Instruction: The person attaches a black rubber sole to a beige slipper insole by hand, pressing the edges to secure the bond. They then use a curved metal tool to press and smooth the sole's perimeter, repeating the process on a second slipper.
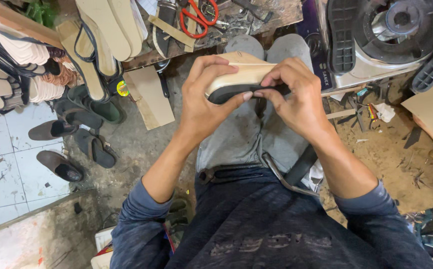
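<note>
Sandal sole [241, 74], tan over black, held above our lap: left hand [204, 102] clasps its side to steady it, right hand [296, 99] pinches the black edge layer [236, 92]. Red-handled scissors [199, 17] lie on the worktop [256, 20]; finished sandals [72, 127] wait on the floor.

My own arms, sleeves and lap, seen from above.

I wear a dark blue heathered long-sleeved top, its cuffs pushed up just past the elbows, with faint darker lettering across the front. My trousers are grey and smudged, held by a dark belt at the waist. My left hand [204, 107] and right hand [296, 99] are bare, without rings or gloves.
</note>
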